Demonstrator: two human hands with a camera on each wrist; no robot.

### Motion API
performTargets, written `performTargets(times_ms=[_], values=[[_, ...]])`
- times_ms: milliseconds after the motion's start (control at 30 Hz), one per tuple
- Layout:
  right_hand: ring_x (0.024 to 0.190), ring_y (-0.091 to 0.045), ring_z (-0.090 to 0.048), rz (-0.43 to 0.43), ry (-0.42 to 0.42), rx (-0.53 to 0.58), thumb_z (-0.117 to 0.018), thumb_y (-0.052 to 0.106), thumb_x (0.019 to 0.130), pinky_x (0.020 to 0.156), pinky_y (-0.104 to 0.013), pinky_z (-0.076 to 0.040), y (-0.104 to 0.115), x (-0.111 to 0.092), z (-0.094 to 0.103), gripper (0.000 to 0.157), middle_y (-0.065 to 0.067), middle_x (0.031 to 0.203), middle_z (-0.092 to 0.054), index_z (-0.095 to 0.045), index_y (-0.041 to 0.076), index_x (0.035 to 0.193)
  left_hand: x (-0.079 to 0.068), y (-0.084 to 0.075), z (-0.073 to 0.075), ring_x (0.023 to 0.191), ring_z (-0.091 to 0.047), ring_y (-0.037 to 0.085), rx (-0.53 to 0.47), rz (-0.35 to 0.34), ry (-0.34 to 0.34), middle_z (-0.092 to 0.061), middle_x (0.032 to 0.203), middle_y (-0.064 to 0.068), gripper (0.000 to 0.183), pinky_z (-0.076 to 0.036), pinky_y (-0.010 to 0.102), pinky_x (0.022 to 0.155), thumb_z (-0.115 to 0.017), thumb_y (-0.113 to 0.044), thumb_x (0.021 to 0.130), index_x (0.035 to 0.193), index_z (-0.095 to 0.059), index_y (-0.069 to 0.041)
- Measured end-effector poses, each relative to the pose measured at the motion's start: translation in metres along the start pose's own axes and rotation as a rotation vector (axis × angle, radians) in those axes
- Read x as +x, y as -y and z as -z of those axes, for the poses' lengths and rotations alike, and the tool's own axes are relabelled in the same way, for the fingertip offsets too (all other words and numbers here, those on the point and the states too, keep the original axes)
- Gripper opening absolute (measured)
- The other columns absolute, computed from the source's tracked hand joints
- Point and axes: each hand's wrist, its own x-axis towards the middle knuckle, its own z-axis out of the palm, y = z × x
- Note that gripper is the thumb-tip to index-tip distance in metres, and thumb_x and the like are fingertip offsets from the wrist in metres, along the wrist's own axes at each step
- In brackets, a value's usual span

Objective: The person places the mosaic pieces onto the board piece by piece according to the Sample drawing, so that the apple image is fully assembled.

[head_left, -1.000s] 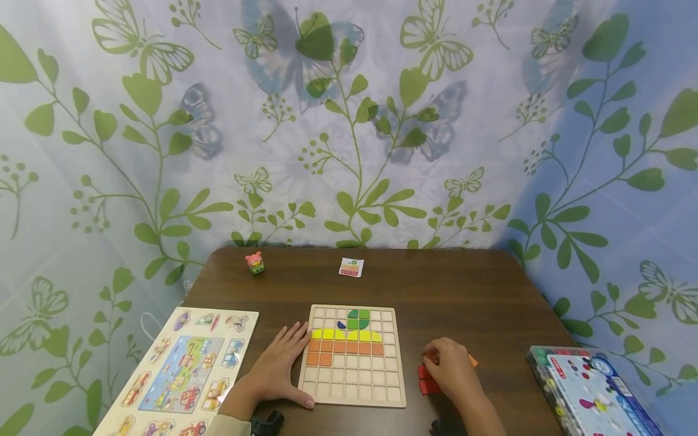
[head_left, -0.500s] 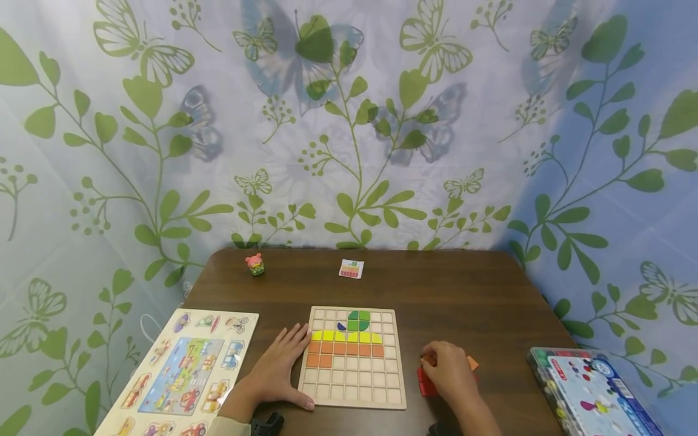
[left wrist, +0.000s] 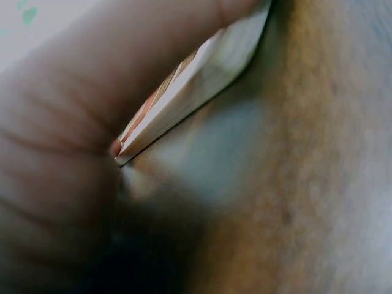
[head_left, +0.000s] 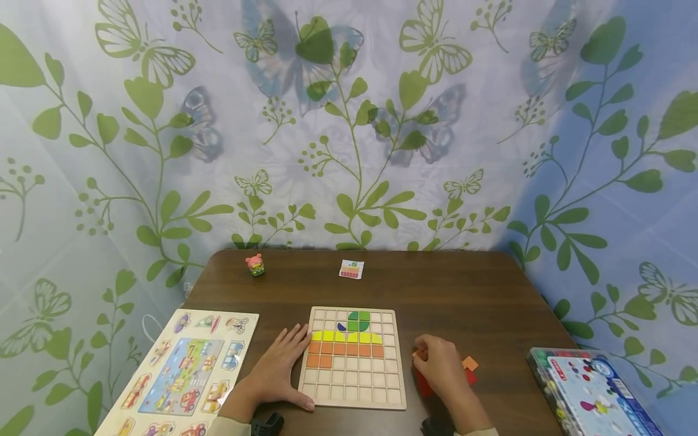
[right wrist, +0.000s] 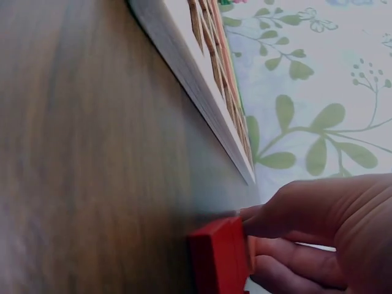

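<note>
A wooden grid board [head_left: 360,393] lies on the table with green, blue, yellow and orange tiles in its upper cells. Along its left edge rests my left hand [head_left: 278,366], fingers spread and thumb at the near corner. To the right of the board, my right hand [head_left: 440,366] pinches an orange tile [head_left: 417,355] between thumb and fingertips. Red tiles [head_left: 424,386] lie under and beside that hand, partly hidden by it; in the right wrist view a red block [right wrist: 217,257] stands close by the fingers. A loose orange tile [head_left: 470,363] lies just past the knuckles.
A wooden picture puzzle [head_left: 245,327] lies at the left. At the back are a small pink-topped figurine [head_left: 255,264] and a pattern card [head_left: 351,269]. A clear box with a printed lid [head_left: 594,393] stands at the right edge. A patterned curtain hangs behind the table.
My right hand has shifted slightly left and away from me, and an orange tile now shows at its fingertips. More of the loose pieces behind it are uncovered. My left hand stays put.
</note>
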Motion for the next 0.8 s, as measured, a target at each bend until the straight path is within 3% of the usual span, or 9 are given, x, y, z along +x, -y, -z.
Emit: performTargets(times_ms=[133, 300, 400, 600, 800], values=[[0.075, -0.016, -0.066, -0.026, -0.017, 0.029, -0.09, 0.004, 0.077, 0.071, -0.042, -0.06, 0.002, 0.006, -0.005, 0.026, 0.0, 0.086, -0.071, -0.079, 0.005, 0.1, 0.0, 0.001, -0.001, 0.156, -0.021, 0.041, -0.01, -0.001, 0.0, -0.025, 0.171, 0.017, 0.142, -0.017, 0.063, 0.122, -0.075, -0.092, 0.061, 0.163, -0.037, 0.0], [0.078, -0.015, -0.065, 0.022, -0.026, 0.096, -0.09, 0.003, 0.079, 0.072, -0.038, -0.061, 0.019, 0.011, -0.012, 0.026, 0.001, 0.088, -0.07, -0.078, 0.004, 0.102, 0.0, 0.001, -0.001, 0.156, -0.02, 0.04, -0.014, 0.01, 0.009, -0.025, 0.171, 0.016, 0.142, -0.016, 0.062, 0.123, -0.076, -0.091, 0.061, 0.163, -0.036, -0.001], [0.081, -0.015, -0.066, 0.098, 0.011, 0.167, -0.089, 0.001, 0.082, 0.074, -0.036, -0.062, 0.037, 0.013, -0.02, 0.025, 0.001, 0.091, -0.07, -0.078, 0.003, 0.104, -0.001, 0.0, 0.001, 0.156, -0.02, 0.039, -0.013, 0.019, 0.016, -0.024, 0.171, 0.015, 0.141, -0.015, 0.06, 0.124, -0.076, -0.091, 0.061, 0.163, -0.036, -0.002], [0.085, -0.011, -0.067, 0.328, 0.153, 0.278, -0.086, -0.002, 0.086, 0.075, -0.029, -0.062, 0.076, 0.013, -0.043, 0.022, -0.001, 0.097, -0.074, -0.077, 0.001, 0.106, -0.001, 0.001, 0.001, 0.156, -0.019, 0.039, -0.02, 0.014, 0.008, -0.025, 0.171, 0.016, 0.141, -0.016, 0.062, 0.123, -0.076, -0.091, 0.062, 0.163, -0.036, -0.001], [0.084, -0.004, -0.064, 0.492, 0.185, 0.262, -0.086, 0.0, 0.087, 0.074, -0.025, -0.058, 0.1, 0.008, -0.064, 0.018, 0.006, 0.093, -0.072, -0.078, 0.007, 0.102, -0.001, 0.002, -0.002, 0.158, -0.016, 0.034, -0.024, 0.037, 0.017, -0.022, 0.173, 0.011, 0.143, -0.013, 0.057, 0.125, -0.074, -0.093, 0.06, 0.164, -0.035, -0.004]])
